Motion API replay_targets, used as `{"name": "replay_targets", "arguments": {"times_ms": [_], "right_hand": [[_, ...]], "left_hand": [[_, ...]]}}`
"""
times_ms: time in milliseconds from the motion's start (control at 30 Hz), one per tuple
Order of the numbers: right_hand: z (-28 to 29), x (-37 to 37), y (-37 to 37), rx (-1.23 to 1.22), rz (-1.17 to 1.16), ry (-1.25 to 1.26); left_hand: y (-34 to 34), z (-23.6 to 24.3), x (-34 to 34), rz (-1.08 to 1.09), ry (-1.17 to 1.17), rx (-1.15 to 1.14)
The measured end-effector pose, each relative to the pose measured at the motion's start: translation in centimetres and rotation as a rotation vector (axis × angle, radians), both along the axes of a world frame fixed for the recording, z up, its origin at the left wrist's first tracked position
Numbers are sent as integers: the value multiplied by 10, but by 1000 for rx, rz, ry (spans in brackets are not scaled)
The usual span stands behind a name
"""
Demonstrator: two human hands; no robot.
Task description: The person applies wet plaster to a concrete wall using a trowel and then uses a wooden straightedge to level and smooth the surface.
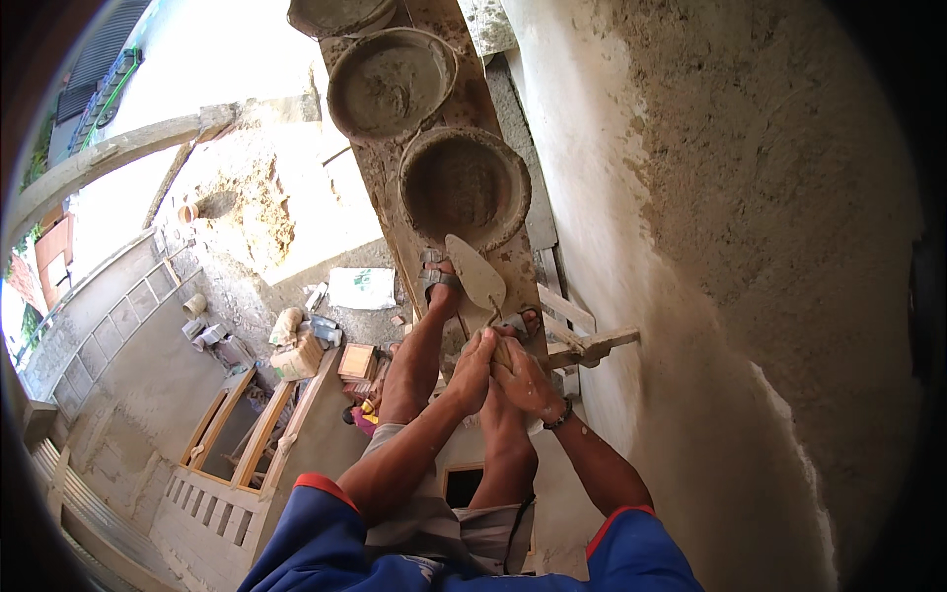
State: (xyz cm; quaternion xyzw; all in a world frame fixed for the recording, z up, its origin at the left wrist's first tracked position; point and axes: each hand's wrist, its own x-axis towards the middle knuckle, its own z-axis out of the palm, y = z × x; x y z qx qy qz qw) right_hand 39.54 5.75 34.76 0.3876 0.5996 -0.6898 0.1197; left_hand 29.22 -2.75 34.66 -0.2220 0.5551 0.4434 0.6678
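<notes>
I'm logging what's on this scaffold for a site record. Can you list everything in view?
pans: three, grey with mortar, in a row on the plank ahead
trowel: one, grey blade, held over the plank below the nearest pan
plank: one, mortar-caked, along the wall
wall: one, part wet brown plaster, part pale, at right
bracket: one, wooden, sticking out of the wall
sack: one, white, on the ground below
frames: wooden, on the ground lower left
feet: two, sandalled, on the plank
left hand: on the trowel handle
right hand: wristband, on the trowel handle
</notes>
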Motion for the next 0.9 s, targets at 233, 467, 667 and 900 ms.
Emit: {"name": "replay_targets", "arguments": {"times_ms": [233,467,667,900], "right_hand": [[-31,-78,108,522,608,-394],[-157,-155,139,702,797,-399],[-152,-146,114,658,886,-247],[-64,-138,141,517,918,-166]], "left_hand": [[-16,-115,-112,-191,586,-163],[36,-194,-173,26,317,-157],[9,-236,-159,5,572,-92],[34,-198,-147,-69,635,-52]]}}
